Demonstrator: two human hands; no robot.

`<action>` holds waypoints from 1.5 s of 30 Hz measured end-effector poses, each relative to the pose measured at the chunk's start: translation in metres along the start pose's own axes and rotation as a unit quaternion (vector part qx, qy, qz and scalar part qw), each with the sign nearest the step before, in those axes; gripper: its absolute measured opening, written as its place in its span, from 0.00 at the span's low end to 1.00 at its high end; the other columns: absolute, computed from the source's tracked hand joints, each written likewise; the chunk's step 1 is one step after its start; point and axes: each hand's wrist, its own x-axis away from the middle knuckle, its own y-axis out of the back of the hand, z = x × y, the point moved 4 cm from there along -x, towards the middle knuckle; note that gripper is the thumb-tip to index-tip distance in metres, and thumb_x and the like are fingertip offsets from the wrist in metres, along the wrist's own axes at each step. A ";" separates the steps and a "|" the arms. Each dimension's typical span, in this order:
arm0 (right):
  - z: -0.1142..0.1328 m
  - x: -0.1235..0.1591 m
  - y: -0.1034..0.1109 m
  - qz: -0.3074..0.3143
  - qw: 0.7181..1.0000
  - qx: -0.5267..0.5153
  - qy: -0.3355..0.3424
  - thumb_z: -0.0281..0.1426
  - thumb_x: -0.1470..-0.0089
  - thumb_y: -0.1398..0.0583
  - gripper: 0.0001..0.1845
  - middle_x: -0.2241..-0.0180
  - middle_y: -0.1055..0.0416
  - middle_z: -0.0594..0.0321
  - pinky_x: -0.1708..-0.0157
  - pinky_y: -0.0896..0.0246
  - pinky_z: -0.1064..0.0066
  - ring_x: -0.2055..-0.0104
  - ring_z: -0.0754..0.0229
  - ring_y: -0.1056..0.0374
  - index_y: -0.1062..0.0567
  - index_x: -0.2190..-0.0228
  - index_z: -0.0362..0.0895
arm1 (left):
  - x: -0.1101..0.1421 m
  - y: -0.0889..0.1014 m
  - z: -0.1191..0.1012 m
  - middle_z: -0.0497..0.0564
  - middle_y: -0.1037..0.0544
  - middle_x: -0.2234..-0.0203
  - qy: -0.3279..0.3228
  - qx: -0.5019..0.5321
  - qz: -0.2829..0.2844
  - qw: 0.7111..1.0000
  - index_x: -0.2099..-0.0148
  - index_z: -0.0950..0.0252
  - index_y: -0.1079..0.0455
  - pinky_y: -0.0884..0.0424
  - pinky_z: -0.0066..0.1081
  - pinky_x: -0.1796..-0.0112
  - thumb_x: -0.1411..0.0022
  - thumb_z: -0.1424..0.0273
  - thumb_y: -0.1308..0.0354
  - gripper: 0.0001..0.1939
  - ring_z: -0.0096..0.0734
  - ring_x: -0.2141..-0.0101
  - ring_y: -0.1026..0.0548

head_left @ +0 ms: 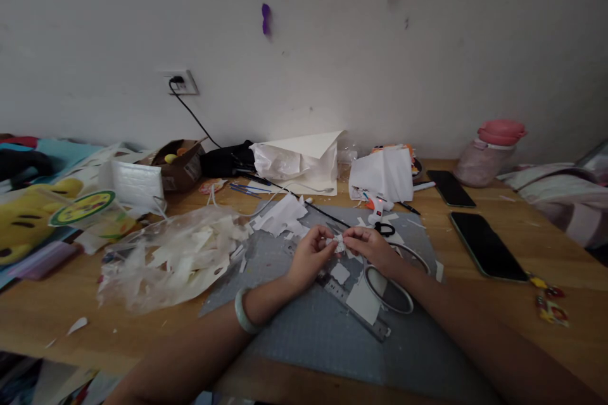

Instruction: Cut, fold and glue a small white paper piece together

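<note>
Over the grey cutting mat (294, 342), my left hand (311, 257) and my right hand (373, 248) meet, each with its fingers pinched on a small white paper piece (339, 243). Fine dark lines show on that piece; its exact shape is too small to make out. Below my hands lie a metal ruler (354, 310), a small white scrap (340, 273) and a larger white paper piece (365, 299). A pair of glasses-like rings (396, 304) lies under my right forearm. Black-handled scissors (384, 228) are just beyond my right hand.
A white glue gun (377, 207) with its cord lies behind my hands. A plastic bag of paper scraps (175, 266) spreads to the left. Two phones (487, 245) (450, 188) and a pink-lidded bottle (484, 155) stand or lie at right. Cut paper (280, 215) lies at the mat's back.
</note>
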 end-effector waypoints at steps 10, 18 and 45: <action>0.000 0.001 -0.001 0.002 1.000 -0.001 -0.010 0.40 0.59 0.42 0.14 0.82 0.41 0.70 0.78 0.55 0.72 0.80 0.68 0.48 0.31 0.75 0.41 | 0.000 0.000 0.002 0.40 0.32 0.82 0.008 -0.008 0.005 1.000 0.70 0.64 0.40 0.36 0.23 0.76 0.54 0.61 0.38 0.16 0.23 0.79 0.30; 0.003 0.001 -0.002 0.005 1.000 0.014 0.004 0.39 0.59 0.42 0.12 0.80 0.39 0.69 0.77 0.54 0.72 0.78 0.68 0.47 0.31 0.76 0.42 | 0.001 0.000 -0.002 0.40 0.33 0.79 0.001 -0.014 0.001 1.000 0.70 0.64 0.40 0.33 0.26 0.74 0.56 0.60 0.37 0.17 0.23 0.79 0.31; -0.004 -0.001 -0.001 0.009 1.000 -0.004 0.005 0.41 0.58 0.42 0.14 0.83 0.43 0.71 0.78 0.56 0.73 0.80 0.68 0.50 0.32 0.77 0.42 | 0.000 -0.001 0.003 0.41 0.32 0.79 0.003 -0.006 0.018 1.000 0.69 0.63 0.40 0.34 0.25 0.74 0.54 0.60 0.38 0.17 0.23 0.78 0.30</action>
